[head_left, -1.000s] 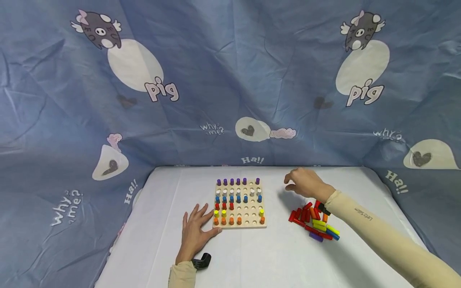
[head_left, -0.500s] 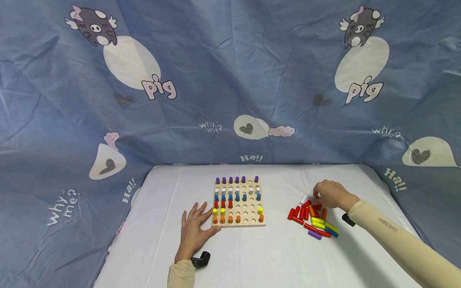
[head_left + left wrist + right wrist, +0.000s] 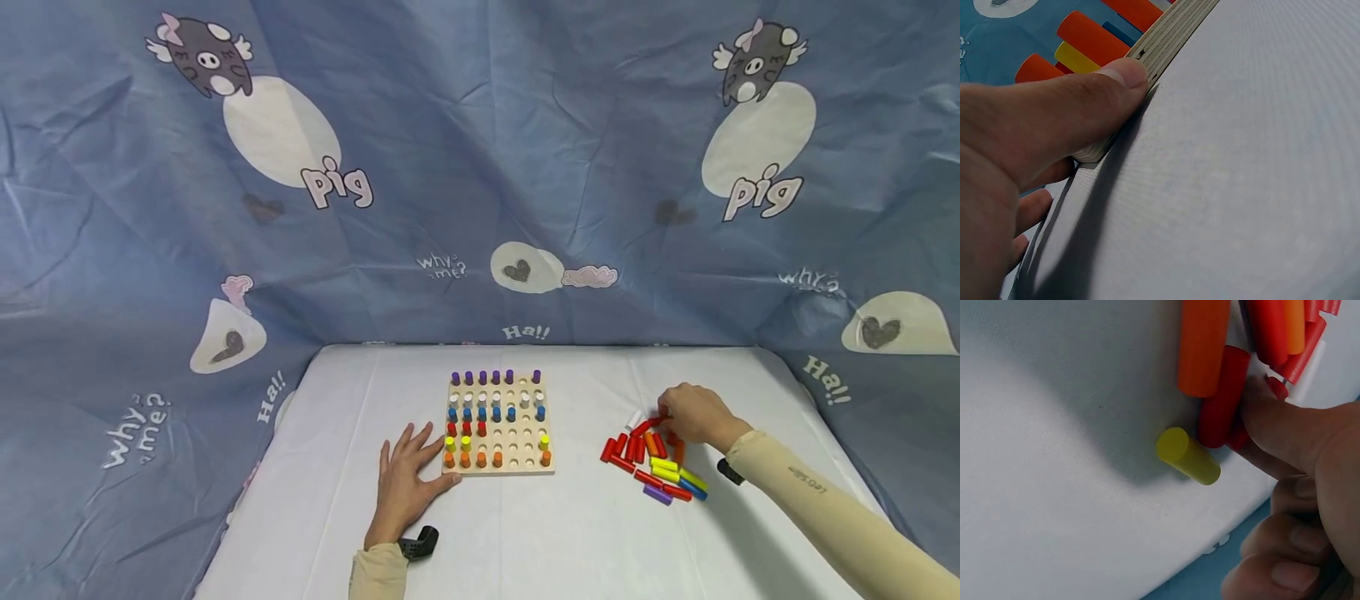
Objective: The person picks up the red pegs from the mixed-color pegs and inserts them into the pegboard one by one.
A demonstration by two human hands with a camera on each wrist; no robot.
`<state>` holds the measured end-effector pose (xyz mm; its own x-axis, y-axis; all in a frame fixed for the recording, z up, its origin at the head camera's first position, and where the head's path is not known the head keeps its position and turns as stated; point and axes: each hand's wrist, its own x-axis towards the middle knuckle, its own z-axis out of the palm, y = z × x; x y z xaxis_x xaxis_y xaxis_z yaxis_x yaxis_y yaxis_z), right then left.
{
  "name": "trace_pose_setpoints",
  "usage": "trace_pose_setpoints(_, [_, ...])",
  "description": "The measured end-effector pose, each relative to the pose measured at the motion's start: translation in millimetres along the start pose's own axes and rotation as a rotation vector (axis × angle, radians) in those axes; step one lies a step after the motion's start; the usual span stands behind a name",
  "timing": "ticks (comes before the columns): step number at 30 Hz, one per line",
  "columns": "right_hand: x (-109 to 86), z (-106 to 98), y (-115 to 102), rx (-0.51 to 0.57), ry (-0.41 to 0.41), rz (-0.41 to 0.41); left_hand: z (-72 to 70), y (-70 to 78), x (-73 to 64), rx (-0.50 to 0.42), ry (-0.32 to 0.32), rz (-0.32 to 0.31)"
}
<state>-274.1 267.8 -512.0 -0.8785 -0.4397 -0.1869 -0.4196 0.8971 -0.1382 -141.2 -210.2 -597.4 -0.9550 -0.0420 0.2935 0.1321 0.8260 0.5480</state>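
Note:
In the head view a wooden pegboard (image 3: 505, 441) holds rows of purple, white, blue, red, yellow and orange pegs. My left hand (image 3: 405, 483) rests at its near left corner with fingers spread; the thumb (image 3: 1125, 72) presses the board's front edge in the left wrist view. At the far side of a loose peg pile, my right hand (image 3: 699, 412) pinches a red peg (image 3: 1277, 389) between thumb and index finger, the thumb covering its middle. Beside it lie another red peg (image 3: 1224, 400), an orange peg (image 3: 1202, 350) and a yellow peg (image 3: 1190, 457).
Several loose red pegs (image 3: 621, 462) spread toward the board. A white peg (image 3: 633, 420) lies at the pile's far edge, a purple peg (image 3: 657, 495) at its near edge. White cloth (image 3: 540, 542) covers the table; a blue printed curtain (image 3: 465, 167) stands behind.
My right hand has moved right from beside the board into the far side of the pile and now pinches a red peg. The left hand has stayed at the board's corner.

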Motion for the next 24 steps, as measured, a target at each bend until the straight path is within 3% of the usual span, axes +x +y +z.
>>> trace_pose_setpoints(15, [-0.3,-3,-1,-0.055,0.064,-0.068,-1.2,-1.2,-0.5,-0.002,-0.033,-0.014])
trace_pose_setpoints(24, [4.1,-16,-9,0.017,0.159,-0.121,-2.7,0.3,-0.2,0.005,-0.042,-0.031])
